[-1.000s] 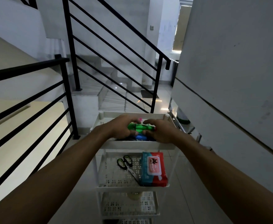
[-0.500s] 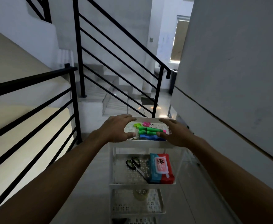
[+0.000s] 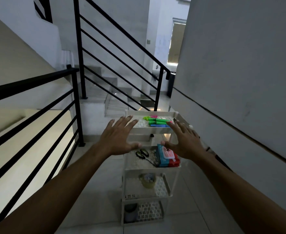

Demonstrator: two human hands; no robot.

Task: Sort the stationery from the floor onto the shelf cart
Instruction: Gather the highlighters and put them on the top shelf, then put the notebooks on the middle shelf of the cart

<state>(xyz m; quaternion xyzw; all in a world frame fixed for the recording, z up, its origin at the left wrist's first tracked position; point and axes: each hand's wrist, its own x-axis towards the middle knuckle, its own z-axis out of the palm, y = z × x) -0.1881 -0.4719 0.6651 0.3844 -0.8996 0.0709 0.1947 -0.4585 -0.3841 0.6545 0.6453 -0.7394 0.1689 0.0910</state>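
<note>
The markers (image 3: 157, 122) lay on the top shelf of the white shelf cart (image 3: 151, 130), toward its right side. They were green, pink & blue, side by side, touching each other. Nothing was holding them.

One shelf down lay black-handled scissors (image 3: 143, 154) on the left & a red and blue pack (image 3: 167, 156) on the right, just beside each other. The pack had a pink label on top. On the 3rd shelf sat a roll of tape (image 3: 148, 180), near the middle. On the bottom shelf, at the left, was a dark round thing (image 3: 130, 208); couldn't tell what it was.

The left hand (image 3: 120, 137) was out flat above the near left edge of the cart, palm down, fingers spread wide, empty. The right hand (image 3: 184, 141) was out flat above the near right edge, fingers spread too, empty. Its thumb was over the pack in the view. Couldn't tell if either hand touched the cart.

The cart stood on a pale tile floor (image 3: 103, 191). A grey wall (image 3: 240, 81) was on the right. A black railing (image 3: 37, 115) ran along the left, w/ more railing & stairs (image 3: 105, 88) going up at the far side.
</note>
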